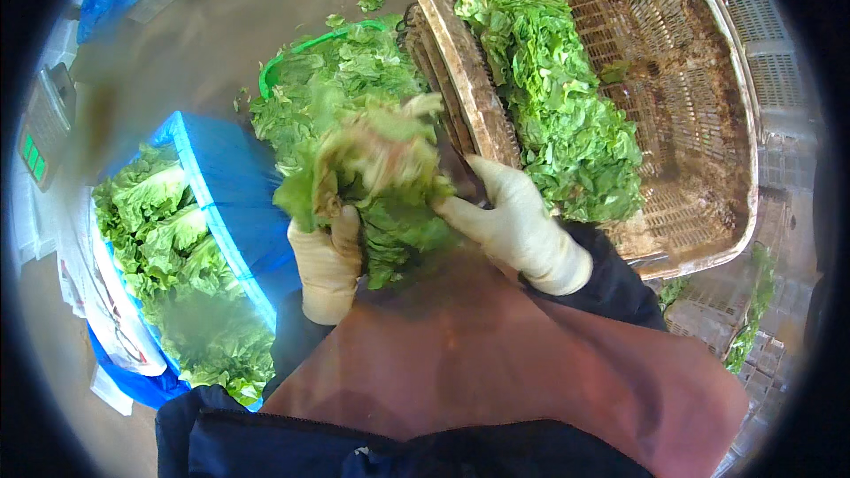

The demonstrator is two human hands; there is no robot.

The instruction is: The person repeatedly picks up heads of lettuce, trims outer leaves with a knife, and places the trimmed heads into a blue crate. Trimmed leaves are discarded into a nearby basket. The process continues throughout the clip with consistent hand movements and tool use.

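Between my hands is a head of leafy green lettuce [382, 159], blurred by motion, with some browned leaves on its upper side. My left hand [329, 262], in a pale work glove, grips its lower left edge with the thumb on top. On the other side my right hand [508, 219], gloved alike, pinches the right edge; its fingertips are partly hidden. Beyond the held head, a heap of loose leaves [358, 70] fills a container with a green rim [312, 43]. Packed lettuce [551, 86] lies along the left side of a dirty plastic crate [704, 139].
At left, lettuce heads [166, 212] fill a container lined with blue plastic [232, 159]. A device with green lit panels [33, 156] stands at far left. Slatted crates [773, 46] line the far right. A reddish-brown apron [478, 358] covers my front. Leaf scraps [370, 1] lie on the floor.
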